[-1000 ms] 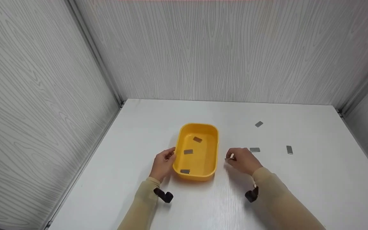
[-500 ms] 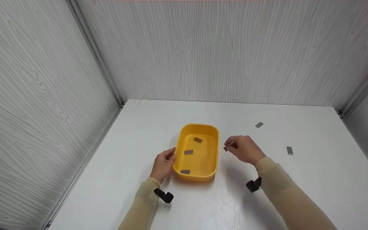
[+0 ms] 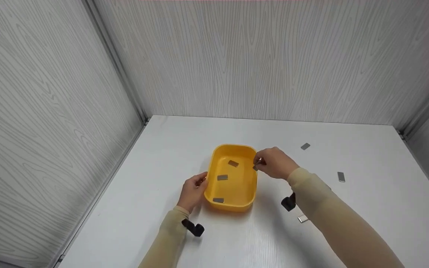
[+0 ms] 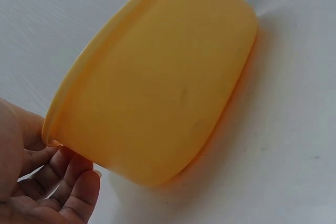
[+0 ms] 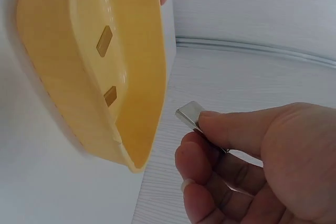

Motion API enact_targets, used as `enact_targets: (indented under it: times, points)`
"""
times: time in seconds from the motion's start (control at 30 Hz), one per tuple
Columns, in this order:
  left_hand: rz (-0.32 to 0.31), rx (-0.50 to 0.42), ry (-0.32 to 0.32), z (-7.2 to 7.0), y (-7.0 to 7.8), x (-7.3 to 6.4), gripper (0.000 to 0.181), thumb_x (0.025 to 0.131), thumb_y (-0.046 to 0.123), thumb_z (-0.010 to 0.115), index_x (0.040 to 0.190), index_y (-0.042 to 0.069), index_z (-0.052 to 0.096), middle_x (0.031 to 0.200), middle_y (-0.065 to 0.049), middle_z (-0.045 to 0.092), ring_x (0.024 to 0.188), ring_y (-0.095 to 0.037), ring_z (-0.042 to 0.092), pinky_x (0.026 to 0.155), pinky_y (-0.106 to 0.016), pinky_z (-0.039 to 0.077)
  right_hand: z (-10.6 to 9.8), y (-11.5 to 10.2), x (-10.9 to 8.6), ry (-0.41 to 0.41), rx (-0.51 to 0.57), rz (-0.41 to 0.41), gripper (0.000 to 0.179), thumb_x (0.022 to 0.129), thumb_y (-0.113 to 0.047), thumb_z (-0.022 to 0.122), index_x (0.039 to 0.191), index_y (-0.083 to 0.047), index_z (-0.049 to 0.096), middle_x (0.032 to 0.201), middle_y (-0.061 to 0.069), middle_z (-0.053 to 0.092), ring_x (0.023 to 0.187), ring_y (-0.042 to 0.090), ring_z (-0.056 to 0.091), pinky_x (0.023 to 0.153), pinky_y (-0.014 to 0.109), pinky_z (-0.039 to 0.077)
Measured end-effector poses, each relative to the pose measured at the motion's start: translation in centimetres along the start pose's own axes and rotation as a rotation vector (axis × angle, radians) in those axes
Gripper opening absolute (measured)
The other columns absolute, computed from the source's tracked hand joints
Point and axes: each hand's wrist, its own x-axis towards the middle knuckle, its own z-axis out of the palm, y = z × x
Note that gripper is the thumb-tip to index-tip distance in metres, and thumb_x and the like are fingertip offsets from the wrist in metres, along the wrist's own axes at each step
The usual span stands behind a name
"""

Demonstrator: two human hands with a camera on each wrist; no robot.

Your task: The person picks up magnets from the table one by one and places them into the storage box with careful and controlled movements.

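A yellow plastic tray [image 3: 237, 190] stands on the white table, with several small flat silver metal pieces [image 3: 222, 177] lying inside. My left hand [image 3: 193, 191] grips its left rim; in the left wrist view the fingers [image 4: 79, 182] curl below that rim. My right hand [image 3: 276, 163] is at the tray's right rim, pinching a small silver rectangular metal piece [image 5: 190, 114] between thumb and fingers. In the right wrist view the held piece is apart from the tray, and the fingers hide its rear end.
Loose on the right of the table [image 3: 184, 130] lie one metal piece [image 3: 305, 146] at the back and another [image 3: 341, 176] farther right. A third piece [image 3: 302, 218] shows partly beside my right sleeve [image 3: 333, 204]. Wood-grained panels [image 3: 255, 59] enclose the table at the back and sides.
My right hand has risen from the table with the metal piece and moved up and left to the tray's rim. The left hand keeps its hold on the tray.
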Motion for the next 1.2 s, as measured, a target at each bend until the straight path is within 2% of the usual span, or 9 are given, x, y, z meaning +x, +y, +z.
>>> enact_targets:
  times: [0.33,0.5,0.77,0.9,1.1,1.2]
  points:
    - [-0.033,-0.001,0.003,-0.1,0.1,0.2,0.038,0.098,0.018,0.055,0.136,0.012,0.054,0.120,-0.001,0.060,0.106,-0.018,0.054,0.094,-0.032,0.046,0.7,-1.9,2.2,-0.097,-0.103,-0.030,0.010,0.087,-0.013,0.071,0.095,-0.008,0.074,0.087,0.001,0.069,0.077,0.017,0.059,0.079,0.034,0.053]
    - [-0.023,0.004,0.000,-0.1,0.2,0.3,0.038,0.098,0.019,0.055,0.136,0.012,0.055,0.121,-0.001,0.060,0.107,-0.017,0.054,0.095,-0.033,0.046,1.5,-2.0,3.2,-0.170,-0.160,-0.036,0.009,0.085,-0.012,0.073,0.092,-0.008,0.075,0.084,0.000,0.069,0.075,0.016,0.060,0.078,0.034,0.053]
    - [-0.011,0.025,0.005,0.1,0.1,0.1,0.039,0.098,0.020,0.056,0.136,0.010,0.055,0.115,-0.002,0.060,0.103,-0.018,0.053,0.091,-0.032,0.047,3.4,-1.8,4.2,-0.247,-0.240,-0.065,0.008,0.083,-0.013,0.076,0.089,-0.008,0.075,0.091,0.002,0.070,0.079,0.017,0.063,0.077,0.034,0.053]
    - [-0.033,0.006,0.010,0.0,0.1,0.2,0.039,0.098,0.020,0.055,0.136,0.011,0.055,0.116,-0.002,0.060,0.104,-0.019,0.053,0.091,-0.032,0.047,4.0,-2.2,4.9,-0.271,-0.254,-0.036,0.008,0.083,-0.015,0.075,0.090,-0.011,0.075,0.095,0.002,0.069,0.083,0.017,0.063,0.080,0.034,0.053]
    - [-0.017,0.004,0.009,-0.2,0.1,0.2,0.039,0.098,0.019,0.054,0.137,0.011,0.054,0.116,-0.004,0.061,0.103,-0.019,0.053,0.091,-0.032,0.047,4.8,-2.8,5.5,-0.326,-0.270,0.001,0.011,0.084,-0.016,0.074,0.093,-0.010,0.076,0.105,0.003,0.070,0.092,0.020,0.064,0.083,0.034,0.052]
    - [-0.020,0.012,0.010,-0.2,0.1,0.1,0.039,0.099,0.019,0.054,0.137,0.011,0.054,0.116,-0.004,0.061,0.103,-0.019,0.053,0.091,-0.032,0.047,5.1,-3.0,5.7,-0.356,-0.302,0.024,0.012,0.085,-0.015,0.074,0.095,-0.009,0.076,0.108,0.003,0.069,0.091,0.019,0.063,0.082,0.033,0.052]
